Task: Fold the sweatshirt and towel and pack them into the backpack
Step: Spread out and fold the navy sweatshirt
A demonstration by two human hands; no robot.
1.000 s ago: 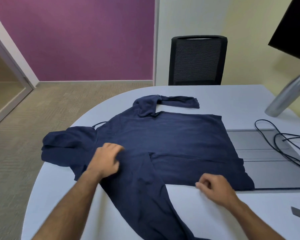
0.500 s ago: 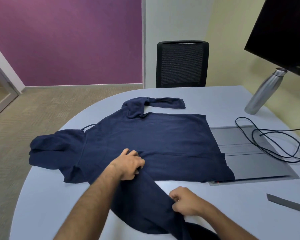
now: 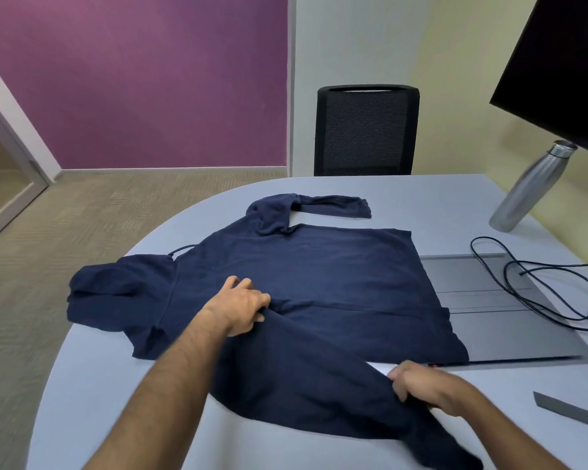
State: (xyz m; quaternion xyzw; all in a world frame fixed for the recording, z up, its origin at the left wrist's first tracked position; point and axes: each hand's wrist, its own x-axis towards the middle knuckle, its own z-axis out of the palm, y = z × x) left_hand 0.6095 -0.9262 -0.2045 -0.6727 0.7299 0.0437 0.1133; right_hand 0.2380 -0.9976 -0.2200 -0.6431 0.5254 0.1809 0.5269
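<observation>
**Near sleeve drawn across the table as the fold begins**

The navy sweatshirt (image 3: 306,283) lies spread over the middle of the round table (image 3: 92,385), hood toward the left edge, hem reaching the grey panel (image 3: 510,320) set into the right side. The left hand (image 3: 240,308) presses on the fabric at the shoulder, fingers bunching a ridge of cloth. The right hand (image 3: 425,386), fingers curled and clamped on the near sleeve (image 3: 319,378), now sits farther right along the near edge than half a second ago, and the sleeve is stretched out flatter between the two hands. That suggests the sleeve is being straightened before it is laid over the body, an early step in folding.

The far sleeve (image 3: 326,205) lies doubled near the far edge. No backpack or towel is in view, so packing is yet to come. A steel bottle (image 3: 526,191) stands at the far right corner, closed; its contents cannot be told.
</observation>
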